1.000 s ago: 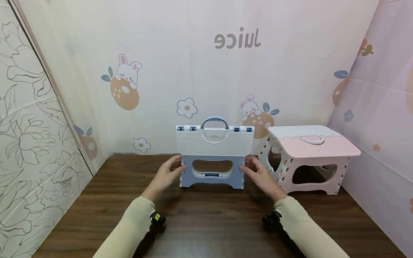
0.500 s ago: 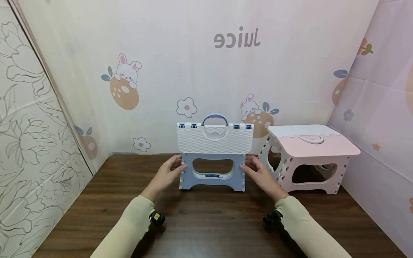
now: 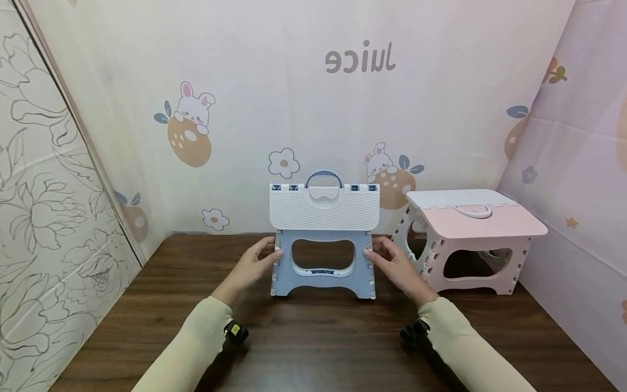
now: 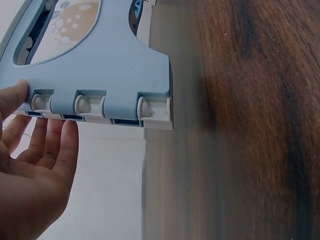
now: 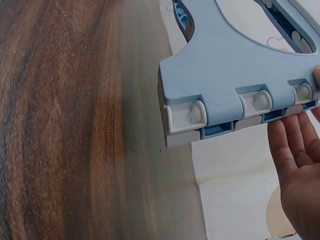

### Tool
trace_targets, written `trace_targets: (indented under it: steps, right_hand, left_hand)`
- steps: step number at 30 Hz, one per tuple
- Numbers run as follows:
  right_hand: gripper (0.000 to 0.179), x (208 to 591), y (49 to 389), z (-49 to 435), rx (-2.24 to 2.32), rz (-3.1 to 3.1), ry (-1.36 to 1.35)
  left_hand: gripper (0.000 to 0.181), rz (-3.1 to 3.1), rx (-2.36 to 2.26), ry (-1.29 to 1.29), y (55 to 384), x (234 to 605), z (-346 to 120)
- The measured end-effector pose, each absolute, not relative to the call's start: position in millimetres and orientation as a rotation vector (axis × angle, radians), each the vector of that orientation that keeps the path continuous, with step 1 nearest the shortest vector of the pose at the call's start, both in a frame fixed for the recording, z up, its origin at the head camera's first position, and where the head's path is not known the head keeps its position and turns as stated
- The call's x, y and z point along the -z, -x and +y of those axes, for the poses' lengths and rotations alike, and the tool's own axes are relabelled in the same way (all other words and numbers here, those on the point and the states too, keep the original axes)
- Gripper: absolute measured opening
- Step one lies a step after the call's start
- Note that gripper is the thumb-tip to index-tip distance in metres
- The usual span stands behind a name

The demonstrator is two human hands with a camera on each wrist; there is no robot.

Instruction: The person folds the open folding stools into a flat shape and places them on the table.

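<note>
A folding step stool (image 3: 324, 280) with a white, woven-textured top flap and light blue leg panel stands folded near the back of the table, between my hands. Its handle loop sticks up at the top. My left hand (image 3: 250, 267) grips the panel's left edge, thumb on the front face and fingers behind. On the opposite edge my right hand (image 3: 398, 268) holds it the same way. Both wrist views show white hinge knobs along the blue panel's (image 4: 115, 67) side, with fingers curled under that edge. In the right wrist view the panel's (image 5: 220, 65) lower corner overlaps the wood.
A pink and white folding stool (image 3: 485, 220) stands unfolded on the right, close beside my right hand. The dark wooden table (image 3: 313, 348) spreads in front. A printed curtain (image 3: 245, 109) hangs right behind the table, with more fabric walls at both sides.
The stool's foot edge has come toward me in the head view, while its top and handle have risen slightly. Both hands keep their hold in nearly the same place.
</note>
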State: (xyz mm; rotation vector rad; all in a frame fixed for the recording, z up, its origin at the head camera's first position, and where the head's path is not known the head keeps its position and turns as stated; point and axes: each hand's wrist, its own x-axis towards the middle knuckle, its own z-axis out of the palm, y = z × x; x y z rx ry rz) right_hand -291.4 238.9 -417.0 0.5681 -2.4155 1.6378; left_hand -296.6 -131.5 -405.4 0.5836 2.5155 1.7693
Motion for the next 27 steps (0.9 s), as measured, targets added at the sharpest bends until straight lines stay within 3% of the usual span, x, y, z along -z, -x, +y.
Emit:
trace_targets:
  steps: [11,19,27]
  right_hand:
    - [0.026,415,289,239,-1.590,-2.433,-0.571]
    - [0.021,390,265,227,-1.532,-2.500,-0.572]
    - [0.027,415,281,238,-1.526,-2.555,-0.536]
  left_hand:
    - [0.043,2.526,-1.765,-0.619,296,409,-133]
    - [0.042,2.543,-1.741,-0.589,294,407,-132]
    - [0.045,2.574,-1.717,-0.547,291,412,-132]
